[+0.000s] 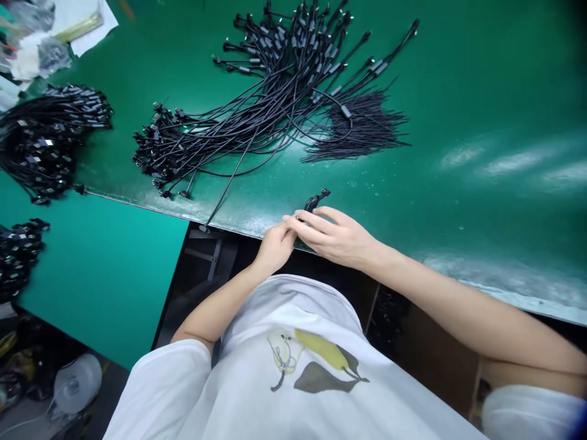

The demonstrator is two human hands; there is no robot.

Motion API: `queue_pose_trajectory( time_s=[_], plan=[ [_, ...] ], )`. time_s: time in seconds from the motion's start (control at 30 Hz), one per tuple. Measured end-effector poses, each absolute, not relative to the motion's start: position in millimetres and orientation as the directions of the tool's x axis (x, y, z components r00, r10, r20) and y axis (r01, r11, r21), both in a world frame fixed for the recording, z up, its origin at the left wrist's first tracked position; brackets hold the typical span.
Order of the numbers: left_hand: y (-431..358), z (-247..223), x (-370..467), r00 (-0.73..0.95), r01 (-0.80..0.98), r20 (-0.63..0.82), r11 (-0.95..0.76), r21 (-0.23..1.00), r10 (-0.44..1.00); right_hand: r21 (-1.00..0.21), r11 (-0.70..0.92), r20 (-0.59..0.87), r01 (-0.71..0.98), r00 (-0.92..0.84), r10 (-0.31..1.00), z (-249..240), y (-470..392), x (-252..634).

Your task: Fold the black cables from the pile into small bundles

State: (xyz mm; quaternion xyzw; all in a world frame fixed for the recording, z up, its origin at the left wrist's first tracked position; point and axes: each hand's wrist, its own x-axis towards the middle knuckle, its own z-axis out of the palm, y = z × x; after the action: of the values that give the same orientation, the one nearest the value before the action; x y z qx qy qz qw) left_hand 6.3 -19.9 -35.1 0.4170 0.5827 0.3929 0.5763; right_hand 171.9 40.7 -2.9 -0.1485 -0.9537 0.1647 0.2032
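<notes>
Close to the table's front edge, my left hand [276, 245] and my right hand [337, 237] meet around a small black cable [313, 202]. A bundled part of it and one connector end stick out above my fingers; the rest is hidden in my grip. The fingers of both hands are pinched together on it. Beyond my hands lies a long spread of black cables [247, 119] with connectors at both ends. To its right rests a pile of short, thin black ties [367, 125], partly under a looped cable.
Bundled black cables [55, 137] sit at the left, with more [21, 256] on a lower green surface [105, 263]. Plastic bags and paper [87, 30] lie at the upper left. A white spool [77, 384] stands below. One cable end overhangs the green table's [481, 201] edge.
</notes>
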Motion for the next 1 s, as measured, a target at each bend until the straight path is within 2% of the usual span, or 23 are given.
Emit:
queue_pose_trajectory(
  time_s=[0.07,0.17,0.23,0.33,0.47,0.6,0.7,0.77,0.83,0.9,1.0],
  plan=[
    [-18,-32,6,0.069,-0.066,-0.364,0.368,0.928,0.929,-0.304,0.946,0.329,0.112,-0.920,0.215,7,47,171],
    [-15,-24,5,0.179,-0.245,-0.396,0.430,0.869,0.901,0.003,0.995,0.247,0.102,-0.964,0.098,22,48,170],
    [-14,-19,2,0.211,-0.308,-0.430,0.478,0.823,0.878,0.210,0.973,0.198,0.093,-0.979,0.051,29,46,170],
    [-14,-15,-3,0.283,-0.362,-0.492,0.567,0.740,0.823,0.431,0.900,0.162,0.062,-0.987,-0.009,32,44,171],
    [-13,-15,-5,0.388,-0.396,-0.546,0.669,0.629,0.743,0.582,0.810,0.053,-0.068,-0.991,-0.122,30,41,171],
    [-14,-12,0,0.382,-0.435,-0.568,0.684,0.585,0.729,0.644,0.758,-0.016,-0.105,-0.992,-0.125,31,36,167],
    [-17,-8,5,0.330,-0.466,-0.547,0.636,0.615,0.770,0.613,0.790,0.022,-0.021,-0.999,-0.044,30,34,163],
    [-19,-6,8,0.285,-0.485,-0.517,0.587,0.648,0.807,0.511,0.856,0.070,0.083,-0.996,0.054,26,36,162],
    [-19,-7,11,0.233,-0.496,-0.481,0.529,0.689,0.845,0.327,0.922,0.103,0.205,-0.978,0.181,22,40,161],
    [-16,-10,13,0.133,-0.516,-0.457,0.455,0.726,0.879,0.090,0.929,0.130,0.360,-0.929,0.347,20,44,159],
    [-10,-13,11,-0.015,-0.573,-0.383,0.306,0.761,0.924,-0.316,0.776,0.189,0.545,-0.765,0.615,19,46,153]
  ],
)
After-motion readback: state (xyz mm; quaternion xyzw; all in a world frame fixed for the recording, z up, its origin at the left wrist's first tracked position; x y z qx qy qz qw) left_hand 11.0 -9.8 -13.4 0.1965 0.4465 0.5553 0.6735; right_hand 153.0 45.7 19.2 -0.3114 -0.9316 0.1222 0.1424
